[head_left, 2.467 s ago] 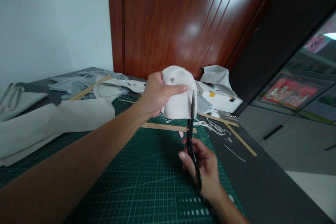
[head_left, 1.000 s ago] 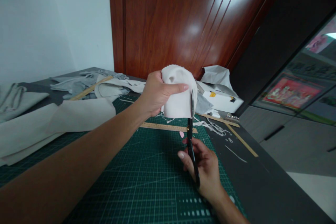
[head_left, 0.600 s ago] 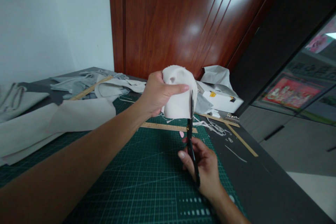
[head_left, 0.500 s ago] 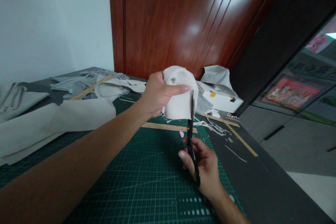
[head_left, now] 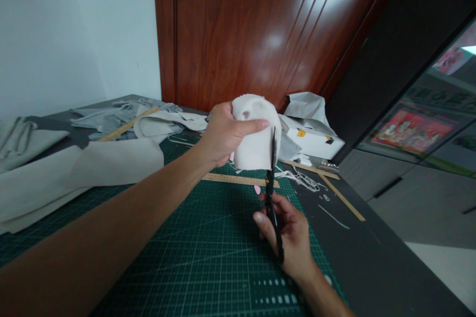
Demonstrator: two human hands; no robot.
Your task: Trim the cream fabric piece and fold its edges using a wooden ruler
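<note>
My left hand (head_left: 226,131) grips a white fabric piece (head_left: 253,146) with a rounded top, its thumb lying across the front. Black scissors (head_left: 271,190) stand nearly upright, their blades along the right side of the fabric. Around the scissors' handles my right hand (head_left: 288,233) is closed. Whether the blades have fabric between them is hard to tell. Both hands are above a green cutting mat (head_left: 201,237). A wooden ruler (head_left: 238,179) lies on the mat below the fabric.
Large white fabric pieces (head_left: 115,162) lie at the left, with grey fabric (head_left: 107,116) behind them. At the right are a white box (head_left: 312,138), white cords (head_left: 307,181) and another wooden ruler (head_left: 344,199). A small pink piece (head_left: 257,189) lies near the scissors.
</note>
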